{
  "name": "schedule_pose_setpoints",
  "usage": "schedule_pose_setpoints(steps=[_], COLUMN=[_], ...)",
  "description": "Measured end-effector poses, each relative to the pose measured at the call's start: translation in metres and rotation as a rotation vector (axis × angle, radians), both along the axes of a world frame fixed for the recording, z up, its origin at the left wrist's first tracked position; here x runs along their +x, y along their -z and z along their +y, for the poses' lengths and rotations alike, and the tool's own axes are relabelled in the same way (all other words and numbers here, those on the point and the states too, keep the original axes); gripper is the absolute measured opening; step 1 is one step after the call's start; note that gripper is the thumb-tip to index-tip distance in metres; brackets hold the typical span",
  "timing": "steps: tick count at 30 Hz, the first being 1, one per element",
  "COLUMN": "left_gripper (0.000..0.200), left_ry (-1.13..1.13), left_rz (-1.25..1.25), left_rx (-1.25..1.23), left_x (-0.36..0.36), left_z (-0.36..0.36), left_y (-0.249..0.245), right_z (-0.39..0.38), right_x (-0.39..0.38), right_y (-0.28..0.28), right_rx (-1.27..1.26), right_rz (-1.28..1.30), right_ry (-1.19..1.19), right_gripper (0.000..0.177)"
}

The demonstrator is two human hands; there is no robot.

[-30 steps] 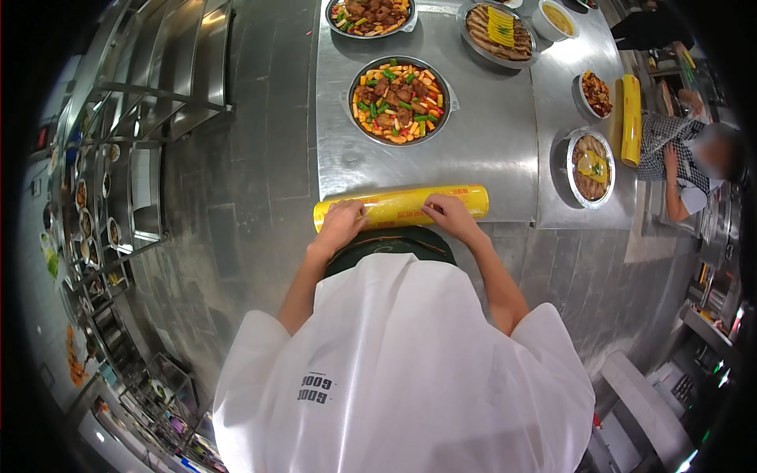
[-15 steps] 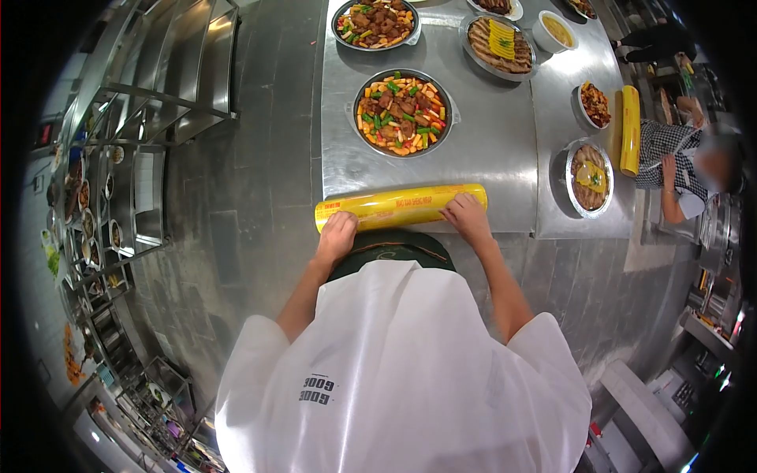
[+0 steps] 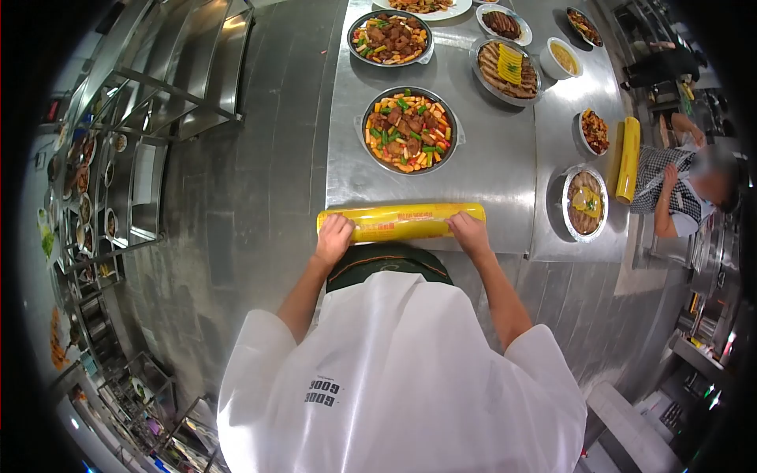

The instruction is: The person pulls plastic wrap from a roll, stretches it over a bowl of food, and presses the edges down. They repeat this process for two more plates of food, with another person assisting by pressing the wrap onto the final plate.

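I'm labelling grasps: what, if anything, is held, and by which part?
The closer roll, toward its ends, by left hand and right hand; firmness unclear.

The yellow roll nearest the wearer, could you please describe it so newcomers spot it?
Find the steel table, then its near edge. There a yellow roll with red print lies crosswise, the left hand and right hand at its ends. The other yellow roll, at the right edge, has no hand on it.

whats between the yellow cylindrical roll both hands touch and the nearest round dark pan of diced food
Head view: a bare stretch of silver metal tabletop separates the yellow cylindrical roll from the round dark pan; nothing else shows there.
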State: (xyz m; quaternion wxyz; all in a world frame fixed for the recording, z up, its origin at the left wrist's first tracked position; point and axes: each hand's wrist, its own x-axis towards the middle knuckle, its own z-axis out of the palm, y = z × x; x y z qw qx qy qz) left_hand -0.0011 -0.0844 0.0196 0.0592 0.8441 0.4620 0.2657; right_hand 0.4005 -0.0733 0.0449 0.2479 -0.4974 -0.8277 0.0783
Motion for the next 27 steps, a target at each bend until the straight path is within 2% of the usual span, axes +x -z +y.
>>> schedule_pose_setpoints(steps=[2,3,5,8,14,17,20,27], left_gripper=[0.017,0.017,0.018,0.019,0.035,0.035,0.033,0.037], left_ry=[0.063,0.061,0.176,0.219,0.310,0.345,0.360,0.386], left_rz=[0.002,0.001,0.059,0.041,0.018,-0.002,-0.015,0.007], left_rx=[-0.049,-0.044,-0.055,0.006,0.165,0.209,0.223,0.249], left_x=[-0.002,-0.004,-0.007,-0.009,-0.013,-0.012,-0.010,-0.008], left_z=[-0.003,-0.007,-0.013,-0.019,-0.032,-0.042,-0.050,-0.075], left_y=[-0.003,-0.013,-0.040,-0.069,-0.130,-0.156,-0.181,-0.232], right_z=[-0.003,-0.006,-0.013,-0.033,-0.052,-0.062,-0.069,-0.074], right_x=[0.006,0.008,0.011,0.017,0.028,0.032,0.041,0.049], right_y=[-0.007,-0.019,-0.046,-0.070,-0.148,-0.180,-0.198,-0.234], right_rx=[-0.046,-0.041,-0.057,-0.063,-0.041,-0.054,-0.026,0.128], right_rz=[-0.040,-0.042,-0.024,-0.057,-0.040,0.002,-0.018,0.019], right_ry=[-0.052,-0.054,-0.234,-0.304,-0.284,-0.310,-0.363,-0.324], right_gripper=[0.023,0.023,0.018,0.020,0.029,0.032,0.033,0.031])
